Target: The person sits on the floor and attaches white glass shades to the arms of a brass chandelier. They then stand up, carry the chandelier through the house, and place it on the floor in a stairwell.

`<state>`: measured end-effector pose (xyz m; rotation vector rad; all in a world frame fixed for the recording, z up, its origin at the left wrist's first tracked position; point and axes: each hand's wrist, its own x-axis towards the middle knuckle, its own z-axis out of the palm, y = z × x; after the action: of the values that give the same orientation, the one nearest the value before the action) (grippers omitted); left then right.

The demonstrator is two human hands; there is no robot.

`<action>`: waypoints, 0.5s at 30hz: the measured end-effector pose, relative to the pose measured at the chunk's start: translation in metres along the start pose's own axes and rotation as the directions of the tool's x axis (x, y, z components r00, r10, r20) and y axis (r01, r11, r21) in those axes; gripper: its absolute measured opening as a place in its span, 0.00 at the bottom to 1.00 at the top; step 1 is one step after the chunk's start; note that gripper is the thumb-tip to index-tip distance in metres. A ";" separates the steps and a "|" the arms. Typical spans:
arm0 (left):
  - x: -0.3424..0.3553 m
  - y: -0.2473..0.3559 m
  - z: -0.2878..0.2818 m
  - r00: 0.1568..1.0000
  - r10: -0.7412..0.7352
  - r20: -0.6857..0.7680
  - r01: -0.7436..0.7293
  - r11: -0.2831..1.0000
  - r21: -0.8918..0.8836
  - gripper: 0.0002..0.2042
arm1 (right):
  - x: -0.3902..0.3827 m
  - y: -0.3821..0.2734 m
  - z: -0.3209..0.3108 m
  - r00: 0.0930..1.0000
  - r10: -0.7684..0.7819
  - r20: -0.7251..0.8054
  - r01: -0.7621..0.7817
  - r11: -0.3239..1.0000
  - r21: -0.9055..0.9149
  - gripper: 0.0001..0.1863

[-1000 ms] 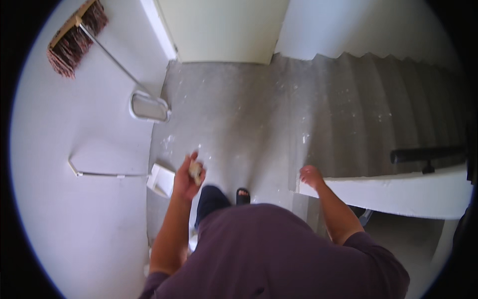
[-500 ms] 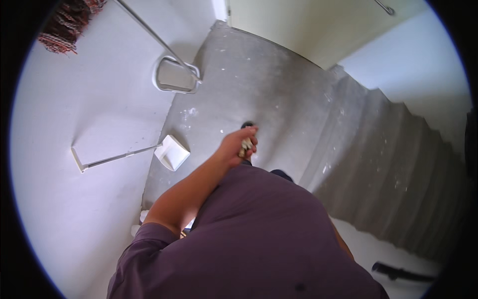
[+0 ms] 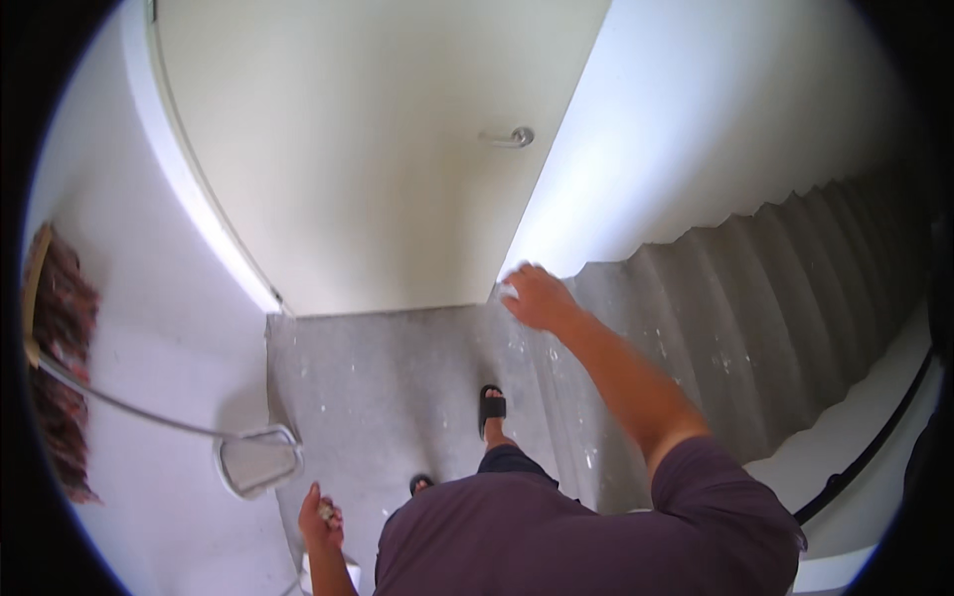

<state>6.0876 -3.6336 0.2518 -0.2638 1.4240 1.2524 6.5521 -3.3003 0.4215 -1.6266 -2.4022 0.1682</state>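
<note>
- I see my left hand (image 3: 314,519) at near left, curled around a small pale object (image 3: 326,513).
- My right hand (image 3: 541,299) extends farther, palm down, loosely open.

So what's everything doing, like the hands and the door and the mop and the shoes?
Left hand: curled around a small pale thing
Right hand: looks empty, fingers loosely bent
Door: can't tell if it's fully shut
Door handle: untouched
Mop: propped head-up against the wall
Black sandals: being worn
</note>
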 end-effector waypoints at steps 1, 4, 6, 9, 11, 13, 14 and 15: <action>0.002 0.006 0.004 0.998 0.046 -0.048 -0.047 0.998 -0.030 0.15 | 0.036 0.007 -0.020 0.999 -0.016 -0.047 0.015 1.000 -0.024 0.16; 0.032 0.005 -0.011 0.995 0.099 -0.027 -0.101 0.991 -0.088 0.11 | 0.137 0.043 -0.050 0.991 -0.038 -0.132 0.035 0.999 -0.025 0.15; 0.047 0.006 0.012 0.989 0.083 -0.119 -0.099 0.985 -0.141 0.10 | 0.201 0.068 -0.049 0.979 -0.052 -0.199 0.039 0.997 -0.071 0.15; 0.002 -0.007 0.100 0.978 0.040 -0.207 -0.069 0.988 -0.136 0.18 | 0.274 0.123 -0.029 0.965 -0.090 -0.248 0.039 0.978 -0.203 0.17; -0.003 -0.033 0.129 0.973 0.001 -0.230 -0.027 0.993 -0.111 0.19 | 0.314 0.146 -0.018 0.978 -0.119 -0.173 0.073 0.965 -0.253 0.22; -0.011 -0.057 0.150 0.961 0.003 -0.278 -0.039 0.992 -0.124 0.19 | 0.332 0.153 0.001 0.993 -0.120 -0.010 0.116 0.978 -0.172 0.21; -0.022 -0.064 0.172 0.969 -0.038 -0.244 0.001 0.989 -0.149 0.18 | 0.338 0.164 0.010 0.990 -0.115 0.080 0.125 0.983 -0.137 0.21; -0.034 -0.077 0.184 0.957 -0.038 -0.289 0.018 0.997 -0.070 0.17 | 0.340 0.172 0.021 0.985 -0.118 0.128 0.147 0.958 -0.248 0.20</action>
<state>6.2625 -3.5372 0.2833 -0.5298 1.6222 1.2768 6.5806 -2.9200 0.4060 -1.5877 -2.7049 -0.0821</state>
